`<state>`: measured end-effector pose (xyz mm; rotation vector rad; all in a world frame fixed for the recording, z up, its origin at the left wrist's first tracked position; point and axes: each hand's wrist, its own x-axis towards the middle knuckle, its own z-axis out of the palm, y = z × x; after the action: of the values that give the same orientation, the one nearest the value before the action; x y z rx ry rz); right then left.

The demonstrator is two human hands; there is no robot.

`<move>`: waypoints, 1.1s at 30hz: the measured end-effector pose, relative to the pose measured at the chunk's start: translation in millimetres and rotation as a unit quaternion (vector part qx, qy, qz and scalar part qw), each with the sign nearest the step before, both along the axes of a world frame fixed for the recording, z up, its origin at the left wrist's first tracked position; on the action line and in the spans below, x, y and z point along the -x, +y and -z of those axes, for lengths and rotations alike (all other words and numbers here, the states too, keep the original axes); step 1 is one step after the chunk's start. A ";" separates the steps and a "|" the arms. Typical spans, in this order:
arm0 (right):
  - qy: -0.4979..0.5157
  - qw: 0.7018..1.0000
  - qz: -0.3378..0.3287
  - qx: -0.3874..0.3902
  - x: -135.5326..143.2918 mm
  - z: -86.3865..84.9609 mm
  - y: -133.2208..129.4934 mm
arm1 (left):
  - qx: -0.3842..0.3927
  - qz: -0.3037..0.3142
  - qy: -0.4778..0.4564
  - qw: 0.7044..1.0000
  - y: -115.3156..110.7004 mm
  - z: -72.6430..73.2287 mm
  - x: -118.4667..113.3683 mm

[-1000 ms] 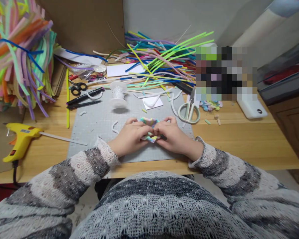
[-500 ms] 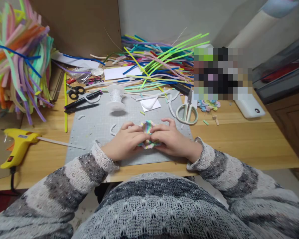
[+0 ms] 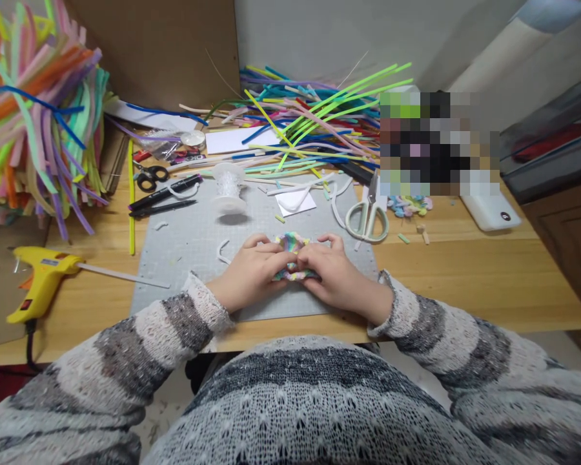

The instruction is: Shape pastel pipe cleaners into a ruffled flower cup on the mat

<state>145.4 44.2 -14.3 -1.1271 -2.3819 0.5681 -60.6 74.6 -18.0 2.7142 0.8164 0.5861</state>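
Observation:
Between my two hands is a small pastel, multicoloured fuzzy piece [image 3: 290, 240] that looks made of pipe cleaner; the fingers hide much of it. My left hand [image 3: 256, 271] grips its left side, thumb and fingertips closed on it. From the right, my right hand [image 3: 332, 271] pinches it too, with one finger raised. Both hands are over the grey cutting mat [image 3: 184, 271]. A short bent white pipe cleaner [image 3: 222, 250] lies just beyond my left hand. White-handled scissors [image 3: 366, 219] rest beyond my right hand.
A yellow glue gun [image 3: 43, 278] lies at the left, below a big bundle of coloured pipe cleaners [image 3: 43, 123]. A spool of clear thread [image 3: 229, 187], black pens [image 3: 164, 197] and black scissors [image 3: 150, 175] lie on or behind the mat. Loose pipe cleaners [image 3: 314, 129] pile up at the back.
The fingers of my right hand have shifted on the pastel piece, curling closer over its middle. Both hands still hold it; the whole view has moved slightly.

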 end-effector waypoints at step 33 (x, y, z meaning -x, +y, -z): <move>-0.011 1.000 -0.025 -0.015 0.9 -0.2 0.7 | 0.054 0.030 0.007 0.998 3.6 -6.5 3.0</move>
<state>144.5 44.9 -14.0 -1.0691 -2.4346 0.5373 -63.6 78.3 -11.5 2.6380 0.7444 0.4950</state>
